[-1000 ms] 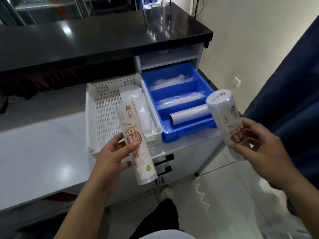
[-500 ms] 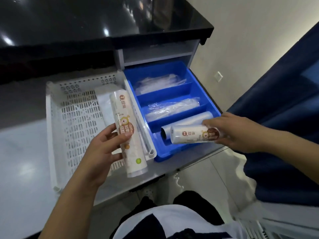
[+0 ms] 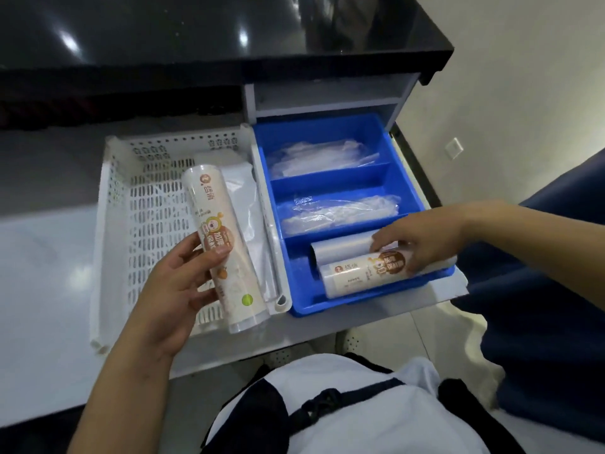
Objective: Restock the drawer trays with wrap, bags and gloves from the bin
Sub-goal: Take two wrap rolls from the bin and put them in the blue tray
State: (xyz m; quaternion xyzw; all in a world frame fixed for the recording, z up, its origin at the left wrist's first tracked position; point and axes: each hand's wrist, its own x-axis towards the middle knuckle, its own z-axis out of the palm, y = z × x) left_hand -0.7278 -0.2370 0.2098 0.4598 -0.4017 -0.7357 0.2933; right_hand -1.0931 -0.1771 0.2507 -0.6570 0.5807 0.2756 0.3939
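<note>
Head view only.

Left hand grips a printed roll round its middle. The fingers are curled on the roll's left side and the thumb lies across the label. The roll is tilted, its lower end toward the desk's front edge, and it is held over the right side of the white bin.

The bin sits on the desk, right up against the left wall of the blue tray. A flat white packet lies along the bin's right side, partly behind the held roll.

The blue tray is at the desk's right end and has three compartments, front to back.

Right hand comes in from the right, fingers curled over the right half of a second printed roll, holding it. That roll lies on its side in the front compartment, near the tray's front wall. A plain clear roll lies just behind it in the same compartment, and the two look to be touching.

The middle compartment holds clear plastic bags. The rear compartment holds a clear plastic pile; bags or gloves, can't tell.

A black countertop overhangs the desk's rear edge.
</note>
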